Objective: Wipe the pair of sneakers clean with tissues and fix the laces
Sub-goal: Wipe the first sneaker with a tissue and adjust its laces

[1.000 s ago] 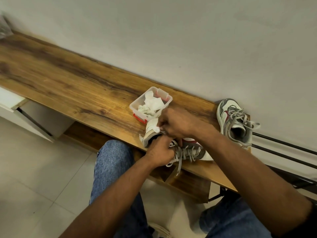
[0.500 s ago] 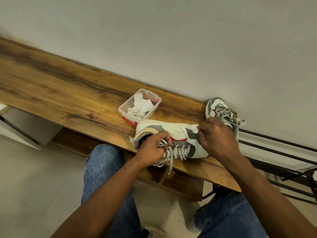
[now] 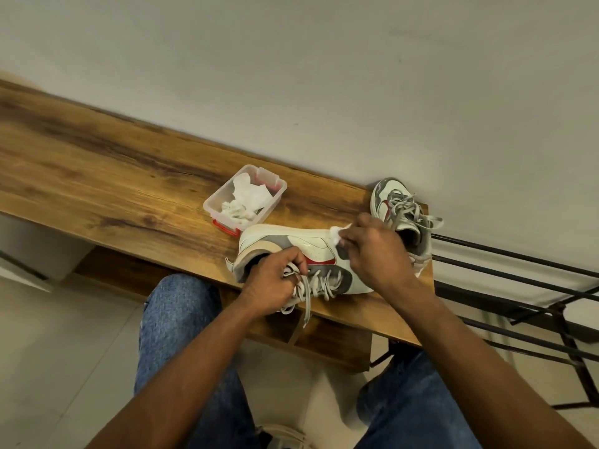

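Both hands work on one white, grey and red sneaker (image 3: 291, 244) lying on its side on a wooden bench (image 3: 113, 189). Left hand (image 3: 272, 283) curls around the sneaker's collar and grey laces (image 3: 319, 283), gripping them. Right hand (image 3: 376, 251) pinches a small white tissue (image 3: 338, 234) against the toe end. Just beyond the right hand sits the second sneaker (image 3: 393, 202), laces loose, at the bench's end. Beyond the left hand, a clear plastic container (image 3: 215, 205) holds crumpled tissues (image 3: 248, 199). Blue-jeaned knees show below both forearms.
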